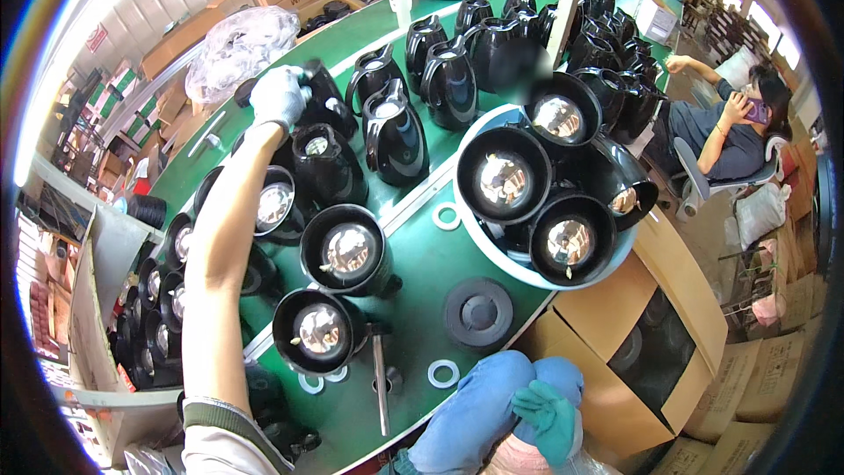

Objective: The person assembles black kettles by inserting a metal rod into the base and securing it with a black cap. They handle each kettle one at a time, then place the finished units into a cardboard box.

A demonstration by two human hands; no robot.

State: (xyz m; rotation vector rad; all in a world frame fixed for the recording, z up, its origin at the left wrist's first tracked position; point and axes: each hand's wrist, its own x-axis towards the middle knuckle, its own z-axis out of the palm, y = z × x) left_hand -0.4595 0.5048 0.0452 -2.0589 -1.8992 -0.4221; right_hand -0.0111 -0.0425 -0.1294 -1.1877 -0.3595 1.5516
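Observation:
In a pale work glove, my left hand (pixel 281 95) reaches far across the green table. Its fingers curl at the top of a glossy black jug (pixel 327 105), which they partly hide. Nearer along my arm stands another black jug (pixel 330 167). Several handled black jugs (pixel 397 136) stand upright to the right of it. My right hand is out of view. At the lower edge a green glove (pixel 547 418) lies on blue cloth (pixel 470 413), and no arm of mine shows in it.
A light blue basin (pixel 549 283) holds black jugs with shiny insides showing. White rings (pixel 443 374) and a black disc (pixel 478 312) lie on the green table (pixel 422 277). An opened carton (pixel 589 321) stands at the right. Beyond it a person (pixel 716 136) sits holding a phone.

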